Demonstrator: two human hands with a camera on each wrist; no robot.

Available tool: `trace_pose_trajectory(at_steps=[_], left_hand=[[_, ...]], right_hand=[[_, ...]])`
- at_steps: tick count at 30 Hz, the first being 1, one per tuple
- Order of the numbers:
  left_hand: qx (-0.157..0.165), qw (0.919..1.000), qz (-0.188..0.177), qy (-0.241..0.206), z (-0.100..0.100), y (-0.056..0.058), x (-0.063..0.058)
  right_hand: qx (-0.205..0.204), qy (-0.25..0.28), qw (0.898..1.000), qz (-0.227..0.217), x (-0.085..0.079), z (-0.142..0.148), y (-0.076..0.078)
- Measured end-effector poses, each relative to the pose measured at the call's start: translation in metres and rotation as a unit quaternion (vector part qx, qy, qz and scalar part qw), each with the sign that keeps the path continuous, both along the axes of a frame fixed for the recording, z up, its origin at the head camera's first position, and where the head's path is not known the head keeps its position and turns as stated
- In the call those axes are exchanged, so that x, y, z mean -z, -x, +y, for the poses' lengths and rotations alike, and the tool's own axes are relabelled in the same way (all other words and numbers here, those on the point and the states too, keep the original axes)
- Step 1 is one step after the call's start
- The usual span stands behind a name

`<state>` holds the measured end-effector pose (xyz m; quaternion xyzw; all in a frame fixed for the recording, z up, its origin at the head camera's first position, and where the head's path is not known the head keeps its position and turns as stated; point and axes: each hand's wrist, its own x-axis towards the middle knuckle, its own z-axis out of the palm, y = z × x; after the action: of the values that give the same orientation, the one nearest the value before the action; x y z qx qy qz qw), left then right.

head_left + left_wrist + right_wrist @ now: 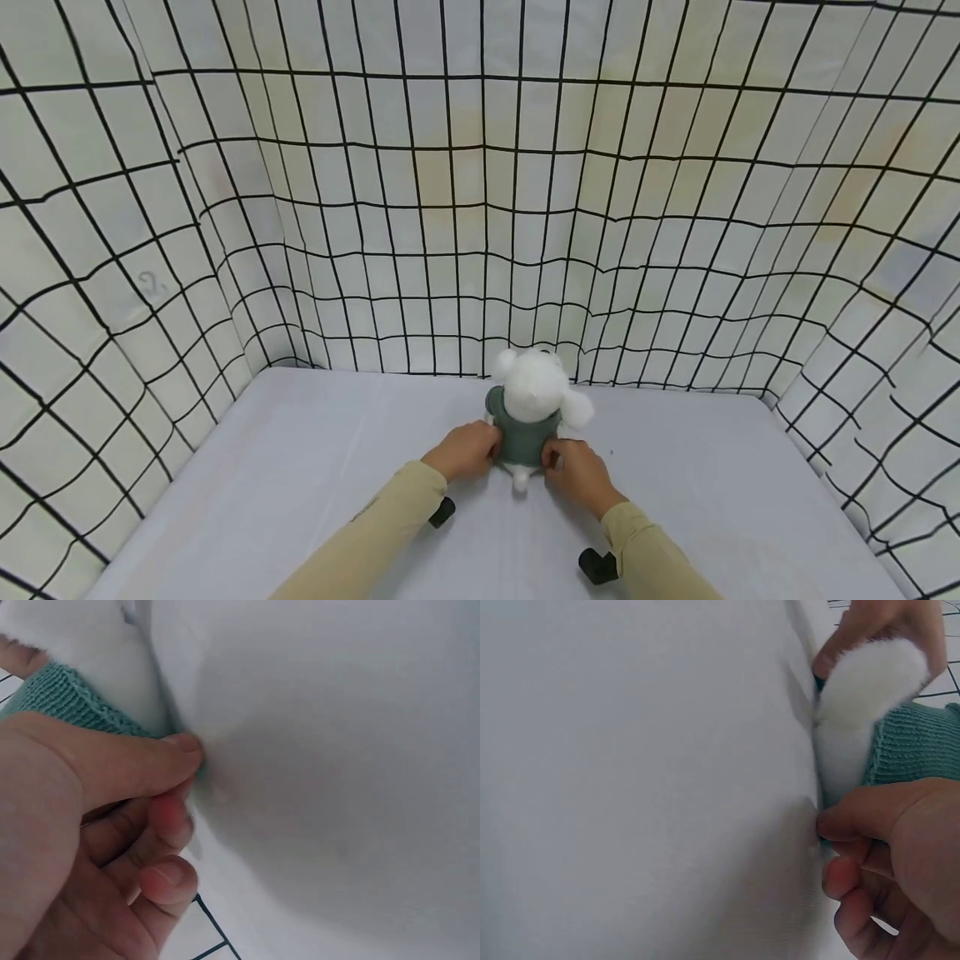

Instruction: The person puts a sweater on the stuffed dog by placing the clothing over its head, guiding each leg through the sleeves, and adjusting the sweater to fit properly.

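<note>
A white plush toy (534, 385) in a green knitted sweater (521, 437) sits upright on the white table, its back and short tail (520, 478) toward me. My left hand (467, 451) pinches the sweater's lower hem at the toy's left side between thumb and fingers. On the other side my right hand (579, 475) pinches the hem the same way. The left wrist view shows the ribbed hem (94, 705) running under the thumb. In the right wrist view the fluffy tail (874, 679) sticks out between both hands. The toy's front is hidden.
White walls with a black grid net (483, 208) enclose the table (315, 467) at the back and both sides. Black wrist camera mounts (598, 567) hang beneath the forearms, close over the tabletop.
</note>
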<state>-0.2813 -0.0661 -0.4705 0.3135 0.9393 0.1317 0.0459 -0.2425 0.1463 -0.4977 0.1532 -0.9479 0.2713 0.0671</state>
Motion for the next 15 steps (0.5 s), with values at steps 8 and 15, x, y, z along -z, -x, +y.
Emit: trace_pose_trajectory(at_steps=[8, 15], left_hand=[[-0.007, 0.9997, -0.016, -0.017, 0.000, 0.000, 0.004], [-0.033, 0.9901, -0.052, -0.126, -0.009, 0.004, 0.013]], right_hand=[[-0.010, 0.001, 1.000, -0.001, -0.003, 0.000, -0.002], [-0.005, 0.030, 1.000, -0.002, -0.014, 0.002, -0.002]])
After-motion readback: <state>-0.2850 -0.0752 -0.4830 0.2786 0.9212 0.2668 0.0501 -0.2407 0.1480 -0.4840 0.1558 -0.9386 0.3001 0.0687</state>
